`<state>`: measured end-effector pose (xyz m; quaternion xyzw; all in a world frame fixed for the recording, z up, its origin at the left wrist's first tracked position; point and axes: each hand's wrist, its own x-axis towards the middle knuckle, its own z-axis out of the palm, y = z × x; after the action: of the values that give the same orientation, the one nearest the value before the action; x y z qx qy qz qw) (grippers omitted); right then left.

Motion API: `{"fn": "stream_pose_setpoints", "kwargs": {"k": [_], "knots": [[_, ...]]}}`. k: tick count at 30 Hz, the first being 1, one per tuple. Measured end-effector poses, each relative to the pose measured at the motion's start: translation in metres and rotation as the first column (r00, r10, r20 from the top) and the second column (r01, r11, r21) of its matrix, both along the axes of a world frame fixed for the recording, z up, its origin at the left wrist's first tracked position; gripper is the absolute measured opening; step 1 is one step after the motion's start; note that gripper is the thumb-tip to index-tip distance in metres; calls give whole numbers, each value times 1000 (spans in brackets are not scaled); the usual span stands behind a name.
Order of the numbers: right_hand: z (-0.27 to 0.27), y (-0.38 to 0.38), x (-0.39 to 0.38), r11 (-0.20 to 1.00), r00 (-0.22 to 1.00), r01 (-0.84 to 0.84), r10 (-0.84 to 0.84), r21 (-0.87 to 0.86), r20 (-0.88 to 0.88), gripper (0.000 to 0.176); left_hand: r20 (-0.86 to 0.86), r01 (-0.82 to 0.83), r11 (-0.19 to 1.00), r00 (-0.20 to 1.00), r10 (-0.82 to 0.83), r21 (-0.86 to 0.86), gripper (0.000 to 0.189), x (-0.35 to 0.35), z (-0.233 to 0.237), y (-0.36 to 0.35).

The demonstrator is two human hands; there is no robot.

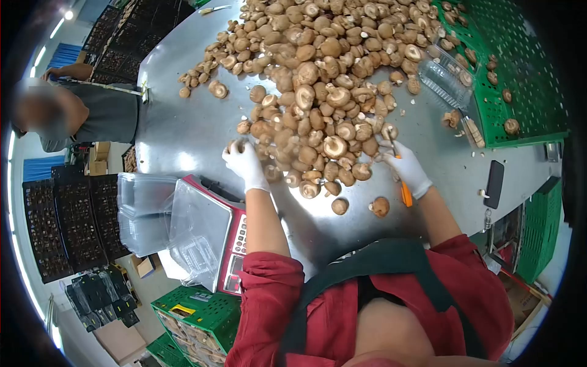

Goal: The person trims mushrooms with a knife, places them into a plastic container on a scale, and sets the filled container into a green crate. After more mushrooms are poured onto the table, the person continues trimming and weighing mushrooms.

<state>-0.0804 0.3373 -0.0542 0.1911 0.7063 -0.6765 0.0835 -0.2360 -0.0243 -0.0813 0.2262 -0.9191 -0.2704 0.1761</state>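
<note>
A large heap of brown shiitake mushrooms (pixel 330 92) spreads over the metal table (pixel 202 122). At the heap's left edge, my left hand (pixel 246 165), in a white glove, has its fingers closed round a mushroom (pixel 236 146). On the other side, my gloved right hand (pixel 405 170) grips a knife with an orange handle (pixel 406 194); the handle points back toward me. Right at those fingertips lies a mushroom with a pale stem (pixel 389 131). Two loose mushrooms, one a brown cap (pixel 379 207), lie between my hands, nearer my body.
Left of me stands a red scale (pixel 235 229) beside stacked clear plastic trays (pixel 143 211). A green crate (pixel 520 79) with mushrooms, a clear punnet (pixel 443 82) and a black phone (pixel 495 178) are at right. Another person (pixel 92 113) stands at the table's far left.
</note>
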Motion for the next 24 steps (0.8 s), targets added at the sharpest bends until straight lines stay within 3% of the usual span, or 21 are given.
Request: {"fn": "stream_pose_setpoints", "kwargs": {"k": [1,2,3,6,8,11,15,17,20,22,23,24], "knots": [[-27,-3,-2,991,993,-5,22,137,-117,42,-67,47,999,997,-48,-23,27,9,-4,7],[-30,-2,-2,982,991,-8,34,191,-133,43,-63,102,991,992,-107,-87,22,18,6,19],[-33,-1,-2,969,988,-9,47,245,-147,45,-58,129,991,990,-131,-36,22,22,8,23],[11,-3,-5,986,995,-44,30,159,90,46,-46,226,970,974,-222,95,22,32,7,33],[22,-1,-7,993,973,-54,30,103,228,45,-157,285,933,954,-255,219,27,46,10,55],[-1,-2,-4,985,1000,24,-24,170,-1,44,-225,306,891,944,-240,335,33,55,10,69],[-8,8,-1,955,997,53,-35,292,-65,43,-228,371,837,926,-302,402,34,72,22,83],[14,15,-4,945,1000,8,-8,327,-1,44,-230,429,851,900,-371,303,40,81,22,86],[37,13,-16,849,981,102,0,519,-193,43,-227,532,824,842,-489,195,51,93,33,98],[39,6,-41,802,939,145,74,579,-337,45,-240,539,832,831,-501,128,54,100,38,114],[51,-4,-54,710,857,231,174,665,-484,49,-240,537,837,831,-503,107,54,102,37,117],[67,-13,-67,754,895,73,239,653,-376,51,-225,571,818,808,-545,67,55,103,38,118]]}}
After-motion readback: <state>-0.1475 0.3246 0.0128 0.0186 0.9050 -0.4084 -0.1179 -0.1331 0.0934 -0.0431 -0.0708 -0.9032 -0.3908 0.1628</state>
